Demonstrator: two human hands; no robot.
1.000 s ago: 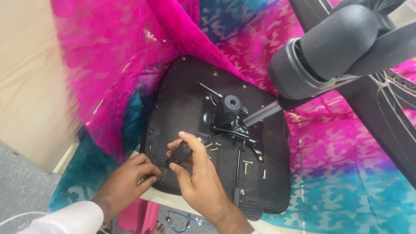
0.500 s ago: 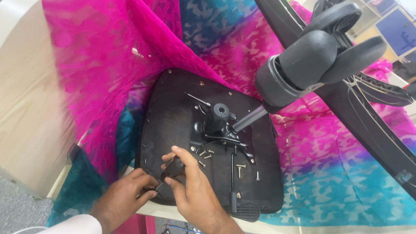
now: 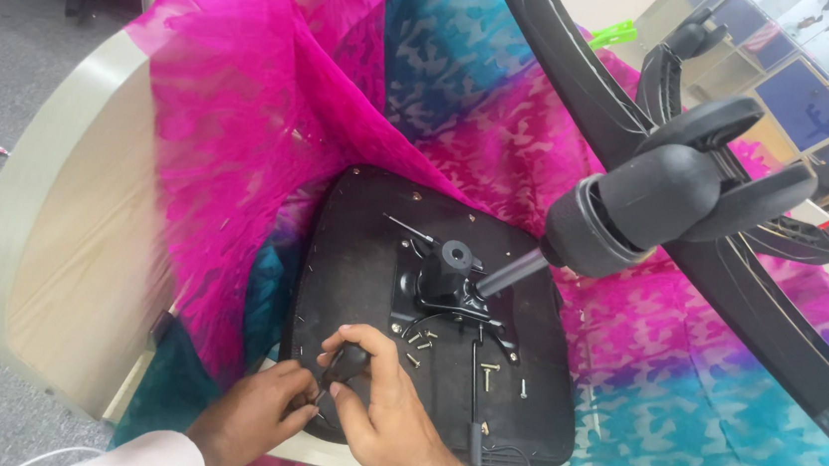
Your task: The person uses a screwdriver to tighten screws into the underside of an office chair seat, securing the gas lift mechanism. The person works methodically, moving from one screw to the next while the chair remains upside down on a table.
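An upturned black fabric-covered chair seat (image 3: pixel 360 288) lies on a worktop draped with a pink and turquoise patterned cloth (image 3: pixel 621 381), its underside facing up. At the near edge of the seat, the right hand (image 3: pixel 389 411) has its fingers clamped around a small black plastic knob (image 3: pixel 348 362), thumb and forefinger wrapped over its top. The left hand (image 3: pixel 254 414) sits just beside it, its fingers curled together at the base of the same knob, touching the seat's edge; what they pinch, if anything, cannot be told. A black metal tilt mechanism (image 3: pixel 450 286) with a short round socket is mounted in the middle of the seat, a thin lever running from it toward the near edge. Several loose silver screws (image 3: pixel 487 369) lie scattered on the seat just beyond the hands. A black plastic chair base with castor wheels (image 3: pixel 678 196) looms at the right, above the cloth.
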